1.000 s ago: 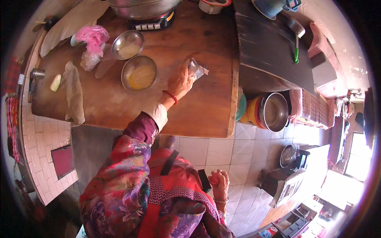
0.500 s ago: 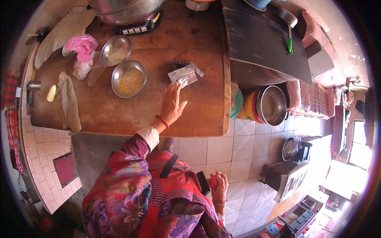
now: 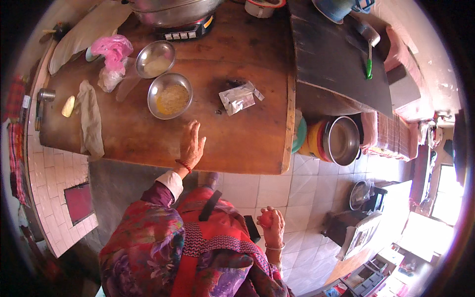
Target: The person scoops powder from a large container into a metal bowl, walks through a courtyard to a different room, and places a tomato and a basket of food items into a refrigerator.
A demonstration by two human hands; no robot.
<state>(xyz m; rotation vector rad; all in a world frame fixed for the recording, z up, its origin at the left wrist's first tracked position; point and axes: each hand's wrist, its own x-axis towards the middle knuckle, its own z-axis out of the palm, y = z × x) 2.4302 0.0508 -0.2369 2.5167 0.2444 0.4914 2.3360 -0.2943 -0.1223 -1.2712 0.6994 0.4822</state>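
Note:
My left hand (image 3: 192, 144) is over the wooden table near its front edge, fingers stretched out and nothing visible in them. Just beyond its fingertips sits a steel bowl (image 3: 153, 110) with a yellowish, crumbly mixture (image 3: 172, 98). A second steel bowl (image 3: 168, 48) holding pale powder stands behind it. To the right of that hand lies a torn silvery packet (image 3: 240, 97), with dark bits beside it. Off the table, low at my right side, my right hand (image 3: 276, 227) is closed around a round red thing (image 3: 266, 219) that looks like a tomato.
A large steel pot (image 3: 173, 14) sits on an electric cooker (image 3: 185, 30) at the back. On the left are a pink plastic bag (image 3: 113, 52), a cloth (image 3: 90, 121) and a pale oblong vegetable (image 3: 69, 106). A green-handled pan (image 3: 369, 64) rests on the dark board (image 3: 336, 59).
My left hand has drawn back from the silvery packet, toward me and to the left, leaving the packet on the table. My right hand still grips the round red thing. The view has shifted slightly.

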